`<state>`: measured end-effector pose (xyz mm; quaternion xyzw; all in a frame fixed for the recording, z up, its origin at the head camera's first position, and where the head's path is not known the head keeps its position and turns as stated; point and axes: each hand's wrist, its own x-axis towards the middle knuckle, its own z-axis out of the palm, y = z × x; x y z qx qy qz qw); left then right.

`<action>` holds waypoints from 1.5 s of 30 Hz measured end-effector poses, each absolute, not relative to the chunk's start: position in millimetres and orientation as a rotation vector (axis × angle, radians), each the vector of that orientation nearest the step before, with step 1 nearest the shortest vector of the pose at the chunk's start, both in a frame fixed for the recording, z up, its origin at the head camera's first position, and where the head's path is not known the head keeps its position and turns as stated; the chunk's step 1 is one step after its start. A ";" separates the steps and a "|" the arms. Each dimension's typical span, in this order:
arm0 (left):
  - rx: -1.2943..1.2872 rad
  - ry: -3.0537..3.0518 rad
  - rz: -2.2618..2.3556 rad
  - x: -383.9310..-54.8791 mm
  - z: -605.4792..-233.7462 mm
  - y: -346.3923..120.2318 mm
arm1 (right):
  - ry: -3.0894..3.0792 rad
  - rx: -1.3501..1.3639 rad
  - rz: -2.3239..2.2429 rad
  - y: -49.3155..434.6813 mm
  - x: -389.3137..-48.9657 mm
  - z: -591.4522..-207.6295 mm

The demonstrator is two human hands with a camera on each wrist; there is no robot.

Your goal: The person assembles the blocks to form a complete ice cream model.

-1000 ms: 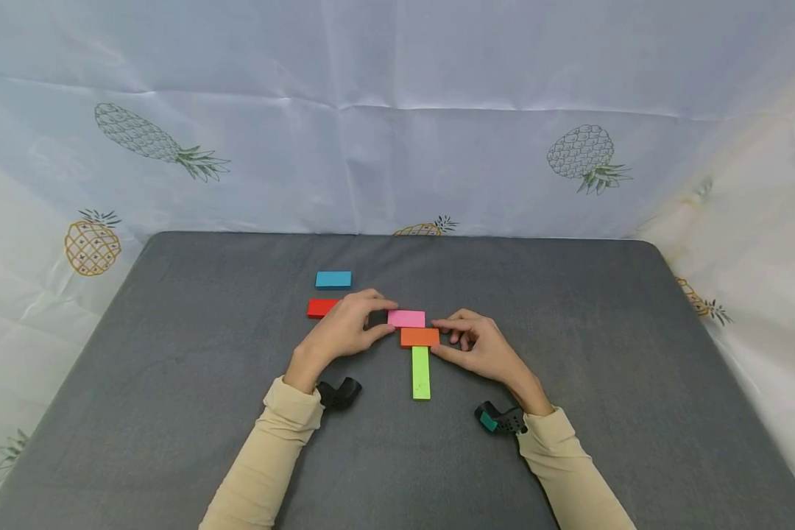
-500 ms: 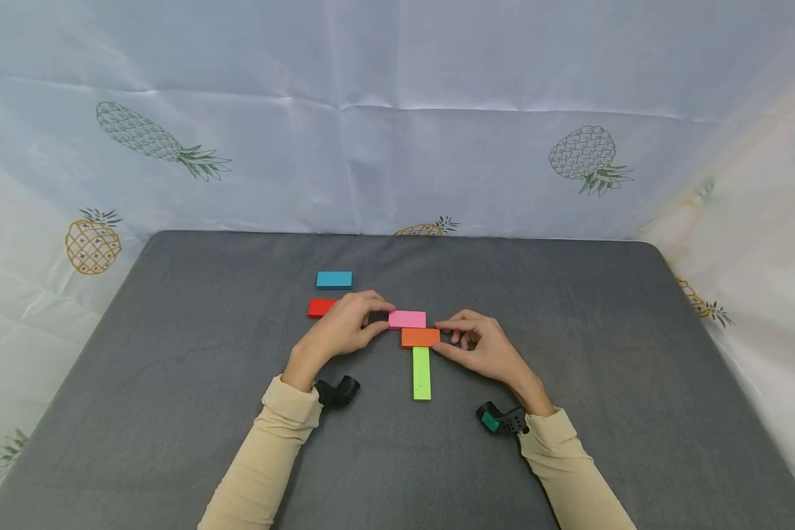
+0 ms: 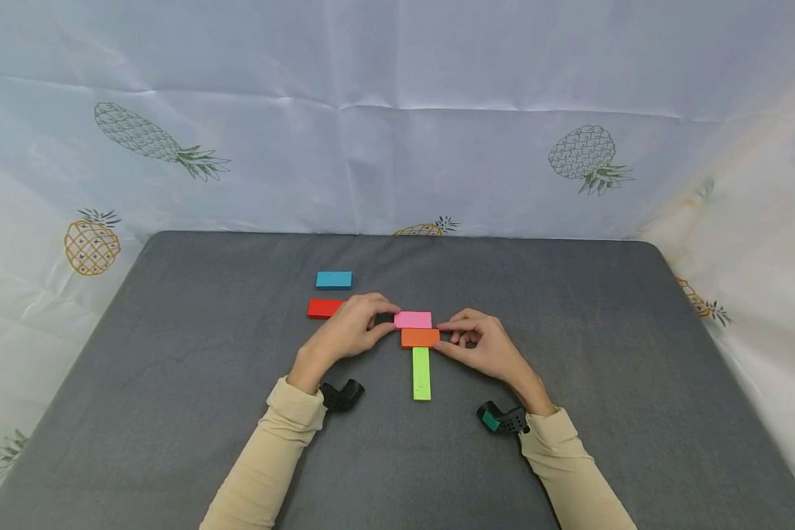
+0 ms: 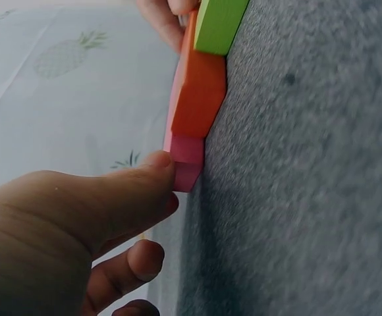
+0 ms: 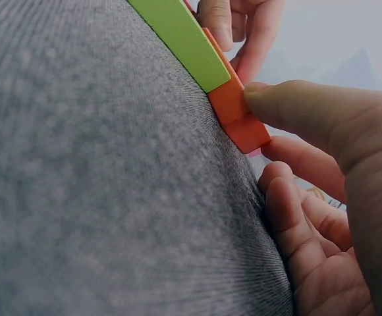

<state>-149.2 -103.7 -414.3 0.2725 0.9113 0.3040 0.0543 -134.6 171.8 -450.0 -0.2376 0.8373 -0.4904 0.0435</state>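
Between left hand (image 3: 348,328) and right hand (image 3: 482,343), pink block (image 3: 413,319) against orange block (image 3: 420,338) — left pinching pink, right orange

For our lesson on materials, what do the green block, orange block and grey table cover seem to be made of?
Green block: probably painted wood, matt, with dark specks on its top; plastic is possible.
Orange block: likely the same, smooth-faced, though no grain shows to confirm wood.
Grey table cover: fabric, dull, with a fine texture in both wrist views.

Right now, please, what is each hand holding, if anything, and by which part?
Left hand pinches pink block by its left end; right hand, orange block by its right end.
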 end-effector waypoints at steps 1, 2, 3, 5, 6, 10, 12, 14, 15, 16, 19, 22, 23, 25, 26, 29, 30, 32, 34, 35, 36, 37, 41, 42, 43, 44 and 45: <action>0.827 2.767 0.926 -149.0 -414.6 -102.8 | 2.564 -0.724 -1.496 171.6 -134.6 -449.9; 0.827 2.767 0.927 -148.8 -414.9 -101.9 | 2.568 -0.720 -1.493 171.4 -134.5 -449.7; 0.827 2.766 0.931 -148.6 -415.2 -101.1 | 2.571 -0.715 -1.490 171.3 -134.5 -449.6; 0.827 2.767 0.934 -148.2 -415.4 -99.8 | 2.573 -0.707 -1.487 171.1 -134.3 -449.4; 0.830 2.767 0.936 -148.1 -415.6 -99.3 | 2.574 -0.702 -1.485 171.2 -134.2 -449.2; 0.841 2.771 0.942 -147.7 -415.8 -97.7 | 2.575 -0.695 -1.481 171.4 -134.1 -448.7; 0.842 2.772 0.946 -147.7 -416.4 -96.9 | 2.575 -0.694 -1.482 171.4 -134.1 -448.3; 0.843 2.774 0.951 -147.5 -416.8 -96.2 | 2.577 -0.697 -1.485 171.3 -134.2 -448.3; 0.843 2.775 0.952 -147.5 -417.2 -95.9 | 2.577 -0.698 -1.487 171.2 -134.3 -448.3; 0.843 2.775 0.954 -147.5 -417.4 -95.6 | 2.579 -0.698 -1.489 171.2 -134.3 -448.1; 0.849 2.773 0.958 -147.3 -417.3 -95.0 | 2.585 -0.702 -1.489 171.5 -134.6 -448.2; 0.851 2.774 0.963 -146.7 -417.1 -94.2 | 2.592 -0.703 -1.487 171.9 -134.8 -448.9; 0.852 2.773 0.967 -146.5 -417.0 -93.9 | 2.593 -0.703 -1.487 172.0 -134.9 -449.1; 0.855 2.773 0.974 -146.1 -417.3 -93.5 | 2.595 -0.703 -1.484 172.1 -134.9 -449.5; 0.856 2.773 0.978 -146.0 -417.5 -93.3 | 2.595 -0.703 -1.485 172.1 -135.0 -449.7; 0.858 2.774 0.987 -146.1 -418.7 -93.0 | 2.592 -0.705 -1.489 171.8 -134.7 -449.5; 0.858 2.777 0.988 -146.3 -419.2 -93.0 | 2.594 -0.706 -1.487 171.8 -134.8 -449.6; 0.855 2.780 0.991 -146.4 -420.3 -93.0 | 2.588 -0.705 -1.495 171.6 -134.4 -449.6; 0.852 2.781 0.998 -146.5 -421.1 -93.0 | 2.584 -0.703 -1.501 171.5 -134.2 -449.7; 0.851 2.781 1.001 -146.5 -421.3 -93.0 | 2.584 -0.701 -1.500 171.6 -134.4 -450.1; 0.849 2.779 1.006 -146.6 -421.6 -93.0 | 2.583 -0.699 -1.500 171.6 -134.6 -450.5; 0.848 2.778 1.009 -146.7 -421.9 -93.0 | 2.580 -0.696 -1.503 171.5 -134.6 -450.6; 0.844 2.776 1.023 -147.2 -422.7 -92.9 | 2.585 -0.690 -1.505 171.4 -135.1 -451.2; 0.843 2.776 1.027 -147.2 -422.9 -92.8 | 2.586 -0.690 -1.507 171.3 -135.1 -451.1; 0.842 2.776 1.032 -147.3 -423.1 -92.7 | 2.587 -0.690 -1.510 171.3 -135.1 -451.0; 0.843 2.776 1.038 -147.3 -423.2 -92.6 | 2.588 -0.691 -1.511 171.2 -135.0 -450.9; 0.844 2.777 1.045 -147.2 -423.3 -92.5 | 2.589 -0.692 -1.512 171.2 -134.9 -450.8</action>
